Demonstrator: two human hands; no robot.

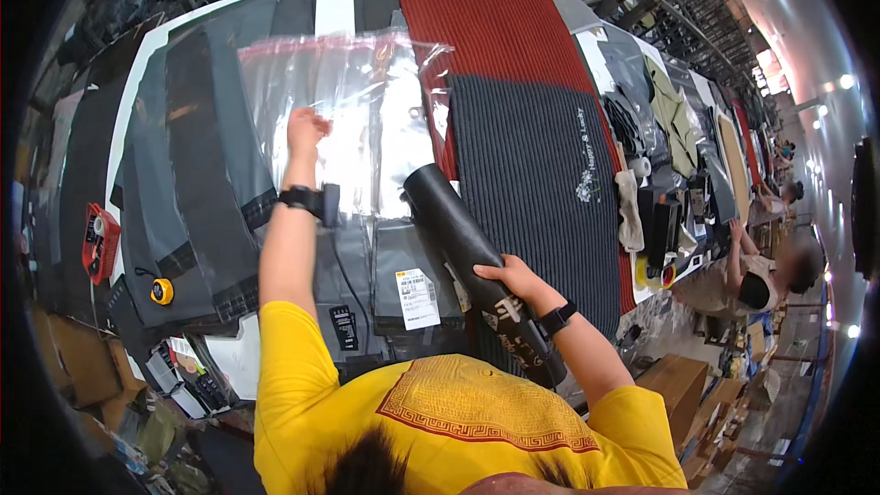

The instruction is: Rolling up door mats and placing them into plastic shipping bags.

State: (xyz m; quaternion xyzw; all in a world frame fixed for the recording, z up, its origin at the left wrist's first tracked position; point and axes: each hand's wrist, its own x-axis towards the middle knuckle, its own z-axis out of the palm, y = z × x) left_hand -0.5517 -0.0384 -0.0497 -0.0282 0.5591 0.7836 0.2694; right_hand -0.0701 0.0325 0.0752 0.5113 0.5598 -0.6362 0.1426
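My right hand [515, 280] grips a rolled black mat [458, 229] from above, its thumb along the smooth outer side. The roll slants from the middle of the table down toward my body, with pale print near its lower end. My left hand [309, 131] is over a stack of clear plastic bags [367, 119], fingers loosely curled and slightly apart, with nothing visible in them. To the right lie a ribbed dark grey mat [532, 156] with white print and a ribbed red mat [495, 32] beyond it.
Grey sheets [197, 165] cover the left of the table. A yellow tape measure [162, 291] and a red tape dispenser [99, 243] lie near its left edge. A white label [418, 299] is close to my body. People [747, 280] work at the right, near cardboard boxes [674, 394].
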